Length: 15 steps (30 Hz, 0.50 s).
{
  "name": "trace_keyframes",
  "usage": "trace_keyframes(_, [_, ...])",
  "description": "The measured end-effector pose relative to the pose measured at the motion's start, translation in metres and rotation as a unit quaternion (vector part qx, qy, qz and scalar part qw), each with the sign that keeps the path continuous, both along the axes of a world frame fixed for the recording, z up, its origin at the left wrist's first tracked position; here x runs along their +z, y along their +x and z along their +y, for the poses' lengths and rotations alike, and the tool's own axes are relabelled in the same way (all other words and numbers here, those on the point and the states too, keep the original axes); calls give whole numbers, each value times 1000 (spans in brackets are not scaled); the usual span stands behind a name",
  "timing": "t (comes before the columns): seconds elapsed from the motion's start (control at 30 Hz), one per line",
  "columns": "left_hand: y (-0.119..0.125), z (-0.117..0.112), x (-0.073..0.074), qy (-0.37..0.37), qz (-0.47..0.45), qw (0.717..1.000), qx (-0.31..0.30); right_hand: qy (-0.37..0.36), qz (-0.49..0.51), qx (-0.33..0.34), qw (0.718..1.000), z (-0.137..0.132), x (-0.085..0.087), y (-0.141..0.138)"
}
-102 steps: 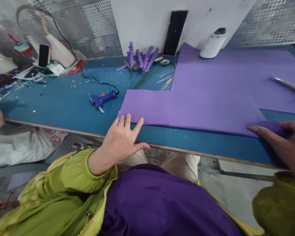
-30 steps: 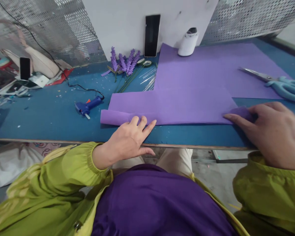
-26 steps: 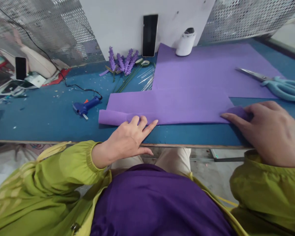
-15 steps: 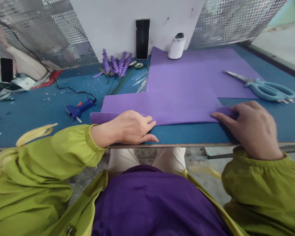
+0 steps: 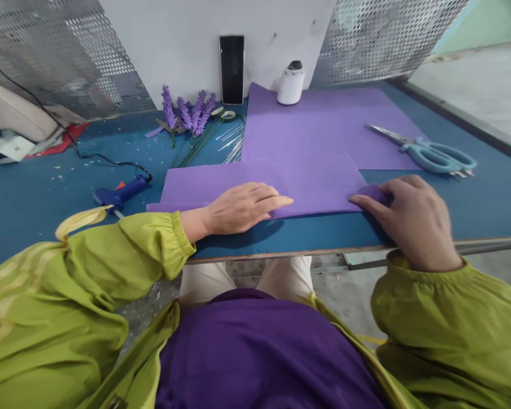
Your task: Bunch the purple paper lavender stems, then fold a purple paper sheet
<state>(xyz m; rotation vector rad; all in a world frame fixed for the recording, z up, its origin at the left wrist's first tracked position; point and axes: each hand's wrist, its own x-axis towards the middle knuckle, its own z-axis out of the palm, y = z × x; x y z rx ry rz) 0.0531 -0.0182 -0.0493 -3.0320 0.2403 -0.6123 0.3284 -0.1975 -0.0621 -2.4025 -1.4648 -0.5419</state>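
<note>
A purple paper sheet (image 5: 315, 182) lies lengthwise near the table's front edge, its near side folded over in a narrow strip. My left hand (image 5: 249, 207) rests on that fold around the middle, fingers stretched out and pressing on the paper. At the sheet's right end, my right hand (image 5: 413, 218) pinches the folded corner between thumb and fingers; its fingertips are partly hidden. Behind lies a larger purple sheet (image 5: 298, 133), partly under the near one. Blue-handled scissors (image 5: 436, 156) rest at its right edge.
A blue glue gun (image 5: 125, 193) with a cord lies on the left. Purple artificial flowers (image 5: 193, 116), green tape rolls (image 5: 228, 116) and thin wires (image 5: 233, 145) sit farther back. A phone (image 5: 232, 71) leans on the white board, near a white bottle (image 5: 290, 85).
My left hand has slid right along the fold and its fingers have straightened. The right hand keeps its pinch on the paper's end. The whole view has shifted slightly.
</note>
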Motion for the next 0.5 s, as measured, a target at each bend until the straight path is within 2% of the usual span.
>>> trace_keyframes(0.1, [5,5,1,-39,79,992,-94,3,4,2,1000,0,-1,1])
trace_keyframes(0.17, [7,6,3,-64,137,981,-118,7,6,5,1000,0,-1,2])
trace_keyframes(0.33, [4,2,13,-90,233,963,-102,10,17,6,1000,-1,-1,2])
trace_keyframes(0.5, [4,-2,16,-99,253,959,-77,31,48,-12,998,0,-4,5])
